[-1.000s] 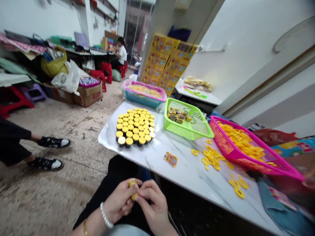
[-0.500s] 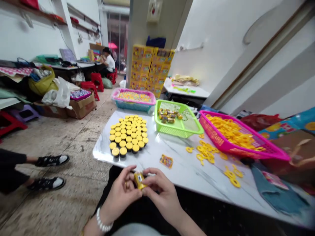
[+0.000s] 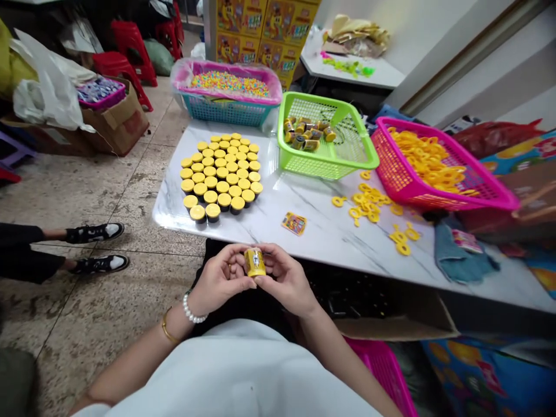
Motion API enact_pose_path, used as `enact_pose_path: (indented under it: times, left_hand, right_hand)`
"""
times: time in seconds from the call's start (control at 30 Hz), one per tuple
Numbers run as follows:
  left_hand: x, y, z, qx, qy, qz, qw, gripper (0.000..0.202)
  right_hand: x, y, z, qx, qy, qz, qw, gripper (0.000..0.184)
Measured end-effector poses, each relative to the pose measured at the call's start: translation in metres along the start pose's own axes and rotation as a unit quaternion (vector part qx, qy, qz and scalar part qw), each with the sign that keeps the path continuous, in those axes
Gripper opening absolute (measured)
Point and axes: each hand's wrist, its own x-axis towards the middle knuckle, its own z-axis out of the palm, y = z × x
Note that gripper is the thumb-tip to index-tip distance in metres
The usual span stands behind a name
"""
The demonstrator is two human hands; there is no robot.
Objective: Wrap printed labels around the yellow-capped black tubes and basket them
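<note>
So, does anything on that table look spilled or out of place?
Loose yellow rings lie scattered on the table beside the pink basket holding the rest, as if spilled. One packet lies alone. The left hand and right hand hold a yellow jar normally.

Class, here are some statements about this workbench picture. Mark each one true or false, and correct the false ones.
1. The left hand and the right hand hold a yellow container together. True.
2. The green basket is empty. False: a few small wrapped pieces lie at its far end.
3. Loose yellow rings lie on the table beside the pink basket. True.
4. The yellow-capped jars stand inside the pink basket. False: they stand in a cluster on the table, left of the green basket.
5. The left wrist wears a bead bracelet. True.
</note>
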Motion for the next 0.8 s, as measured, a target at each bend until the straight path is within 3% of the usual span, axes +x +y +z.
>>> enact_pose_path:
  times: [0.07,0.27,0.5,0.63,0.8]
  left_hand:
    - [-0.001,0.000,0.002,-0.014,0.005,0.011,1.000,0.062]
    - [-0.009,0.002,0.006,0.039,-0.011,0.032,0.999,0.034]
    - [-0.011,-0.013,0.011,0.012,0.049,0.013,0.999,0.035]
    - [-0.015,-0.004,0.008,-0.006,0.049,0.040,0.998,0.039]
    - [-0.030,0.006,0.009,0.069,0.057,0.090,0.992,0.046]
  right_hand:
    - [-0.001,-0.001,0.001,0.004,0.012,0.000,1.000,0.041]
    - [-0.001,-0.004,0.002,-0.042,0.037,0.000,0.998,0.038]
    - [-0.006,0.008,0.010,-0.026,0.054,0.051,0.997,0.034]
    - [-0.005,-0.006,0.013,-0.029,0.048,0.026,0.998,0.048]
    - [-0.008,-0.020,0.016,0.059,0.018,0.071,0.996,0.052]
